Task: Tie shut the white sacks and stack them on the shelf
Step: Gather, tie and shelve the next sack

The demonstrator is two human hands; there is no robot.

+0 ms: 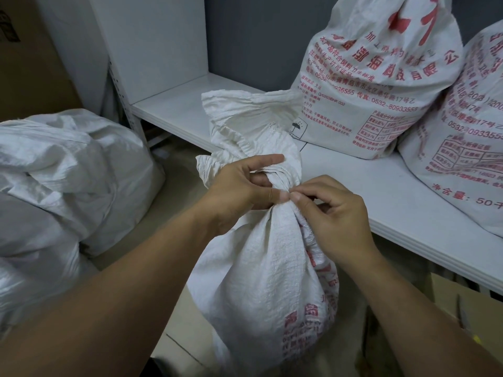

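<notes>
Left end of the shelf (174, 104) lying open
Two printed sacks (381, 85) are filling its right side; slumped sacks (68, 170) are crowding the floor (177, 191) at left.

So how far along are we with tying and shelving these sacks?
Two red-printed white woven sacks already stand on the white shelf. The left hand grips and the right hand pinches the gathered neck of a third sack, not yet shelved. More white sacks wait on the floor at left.
</notes>
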